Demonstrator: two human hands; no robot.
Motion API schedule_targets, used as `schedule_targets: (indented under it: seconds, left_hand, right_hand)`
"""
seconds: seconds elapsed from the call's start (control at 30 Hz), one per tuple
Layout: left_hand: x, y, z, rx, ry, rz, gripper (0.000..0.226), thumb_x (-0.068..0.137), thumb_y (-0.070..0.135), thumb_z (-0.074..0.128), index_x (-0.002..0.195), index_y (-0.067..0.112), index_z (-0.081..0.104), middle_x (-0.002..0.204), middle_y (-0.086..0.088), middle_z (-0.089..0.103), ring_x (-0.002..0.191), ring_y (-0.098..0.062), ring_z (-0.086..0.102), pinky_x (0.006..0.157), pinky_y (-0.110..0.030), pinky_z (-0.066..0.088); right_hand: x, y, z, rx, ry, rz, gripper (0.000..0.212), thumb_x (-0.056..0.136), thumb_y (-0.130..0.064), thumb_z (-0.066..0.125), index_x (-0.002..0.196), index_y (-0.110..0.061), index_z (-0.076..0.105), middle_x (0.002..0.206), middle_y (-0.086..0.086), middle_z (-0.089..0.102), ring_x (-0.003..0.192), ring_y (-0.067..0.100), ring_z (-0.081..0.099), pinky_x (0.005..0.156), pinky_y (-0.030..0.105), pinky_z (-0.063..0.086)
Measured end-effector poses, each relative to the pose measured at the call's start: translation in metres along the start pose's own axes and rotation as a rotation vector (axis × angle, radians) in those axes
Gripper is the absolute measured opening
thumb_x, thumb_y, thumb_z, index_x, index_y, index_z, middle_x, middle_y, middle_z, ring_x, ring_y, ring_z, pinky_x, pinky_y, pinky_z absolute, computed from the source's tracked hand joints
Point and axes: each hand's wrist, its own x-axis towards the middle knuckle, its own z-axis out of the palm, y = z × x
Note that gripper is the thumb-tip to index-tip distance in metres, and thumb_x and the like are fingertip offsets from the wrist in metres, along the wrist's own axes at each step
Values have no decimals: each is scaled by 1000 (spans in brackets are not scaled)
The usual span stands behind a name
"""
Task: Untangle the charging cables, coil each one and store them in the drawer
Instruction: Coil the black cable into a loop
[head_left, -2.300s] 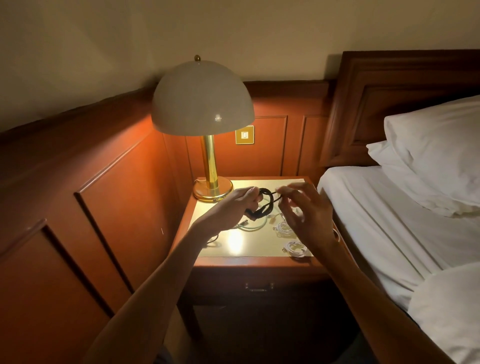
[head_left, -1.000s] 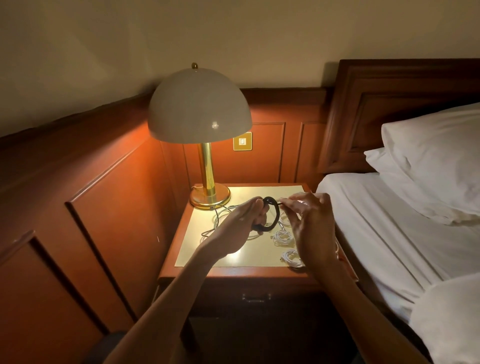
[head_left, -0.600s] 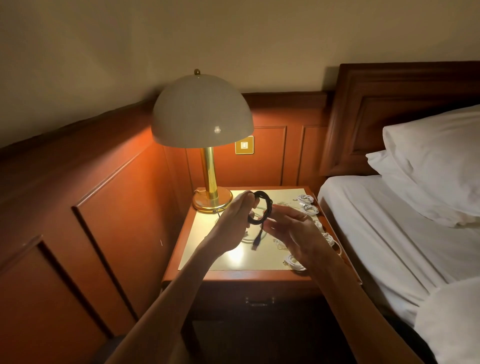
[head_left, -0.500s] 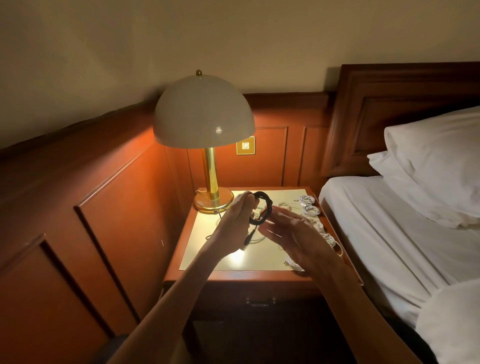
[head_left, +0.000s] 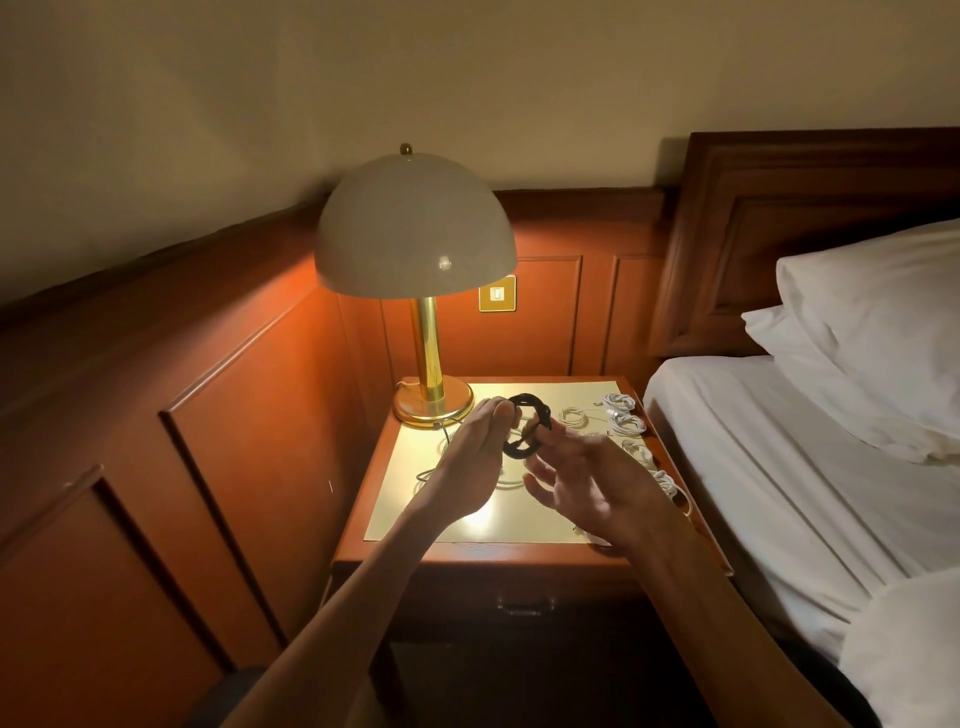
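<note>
Both hands above nightstand (head_left: 530, 556) | left hand (head_left: 467, 462) grip pinches black coil (head_left: 524, 428) | right hand (head_left: 587, 483) fingers spread, touching coil

lit lamp (head_left: 415, 249), white pillows (head_left: 878, 322), bed (head_left: 810, 467)

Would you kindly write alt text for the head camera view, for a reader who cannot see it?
Two bare hands hold a coiled black cable above a wooden nightstand, the left hand gripping the coil and the right hand at its loose end. Coiled white cables lie along the nightstand's right side beside a lit dome lamp; the drawer below is shut.
</note>
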Motion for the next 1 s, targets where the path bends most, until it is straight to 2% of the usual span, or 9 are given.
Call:
schedule_targets:
  seconds: [0.07,0.2,0.3,0.43,0.53,0.7,0.8,0.9,1.0]
  left_hand:
    - [3,0,0,46,5,16,32,106,35,28,82,24,47,83,5,46,72,-1,48,68,-18,40]
    - [6,0,3,126,4,58,40,100,45,28,94,14,53,92,2,48,84,-12,51,75,-24,46]
    - [6,-4,4,116,1,87,33,103,39,30,94,15,51,93,4,48,86,-15,53,75,-24,48]
    - [2,-3,6,321,75,180,28,106,31,29,94,16,51,89,11,45,83,-14,48,70,-17,40]
    - [-3,-2,6,526,90,331,24,105,18,35,96,6,54,91,10,42,84,-13,42,73,-18,34]
    - [-3,-12,10,664,126,239,24,106,24,34,97,14,53,95,10,42,91,-14,39,80,-31,33]
    - [-5,-17,13,688,123,225,34,106,33,28,99,14,56,94,10,45,87,-13,43,76,-33,37]
    - [-6,-19,14,621,95,197,36,106,34,30,99,13,58,92,7,48,76,-11,49,64,-26,39]
    - [-2,-7,21,291,58,-19,34,107,34,30,92,17,56,93,0,55,80,-11,55,66,-22,44]
  right_hand:
    - [0,-1,-1,113,-35,32,38,61,-10,78,98,-10,70,111,9,58,104,19,50,111,39,27]
    - [-1,-7,5,59,-62,-39,68,46,-19,91,107,-11,62,91,7,60,86,18,54,96,38,39]
    - [1,-9,10,-165,87,-130,63,62,-12,90,116,-11,59,104,11,68,99,24,67,87,35,54]
    - [-2,-8,6,-325,242,-264,47,74,0,81,114,-5,58,109,19,71,90,31,75,66,30,60]
    - [-7,-7,-1,-460,275,-313,35,77,-1,80,107,-5,62,102,18,72,81,25,76,62,26,59]
    - [-9,-9,-10,-954,440,-395,31,81,-18,81,109,-6,70,85,5,76,68,18,76,61,29,61]
    - [-14,-22,-13,-1202,391,-350,28,83,-18,80,109,-13,71,86,3,77,68,13,75,68,31,63]
    - [-16,-34,-15,-1436,340,-283,25,85,-16,78,110,-12,73,94,1,76,78,13,73,76,29,61]
    - [-12,-27,-14,-1608,417,-455,17,91,-15,70,107,-9,75,94,2,75,79,12,68,75,21,57]
